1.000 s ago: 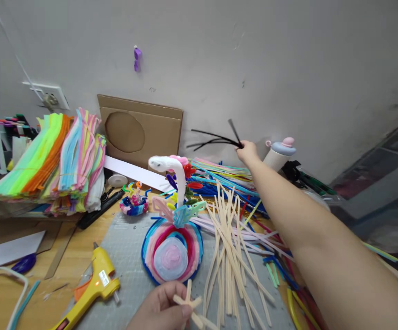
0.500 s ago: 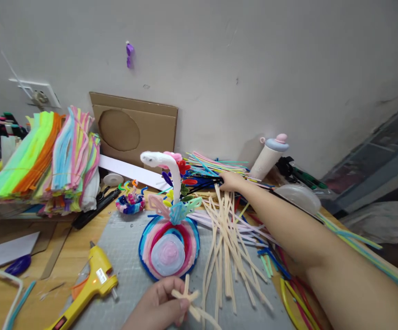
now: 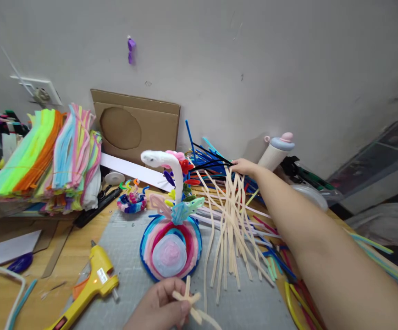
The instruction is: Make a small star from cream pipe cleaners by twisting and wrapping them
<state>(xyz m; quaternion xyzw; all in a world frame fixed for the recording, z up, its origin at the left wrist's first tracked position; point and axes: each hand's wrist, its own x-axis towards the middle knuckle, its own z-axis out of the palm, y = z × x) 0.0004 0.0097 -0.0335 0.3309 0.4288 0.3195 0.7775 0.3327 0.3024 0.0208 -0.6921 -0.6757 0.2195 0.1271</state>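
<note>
I see the left hand (image 3: 163, 303) pinching a cream star (image 3: 192, 299), just in front of the round coiled base (image 3: 169, 254). Far over the tabletop (image 3: 75, 247), the right hand (image 3: 243, 167) is closed on black stems (image 3: 225, 161), at the back end of the spread cream stems (image 3: 231, 229).

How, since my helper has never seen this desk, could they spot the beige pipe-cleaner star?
Over the grey cutting mat, find the left hand. Its fingers pinch the pipe-cleaner star; unlike the long loose strands nearby, its short arms radiate from one centre.
</note>
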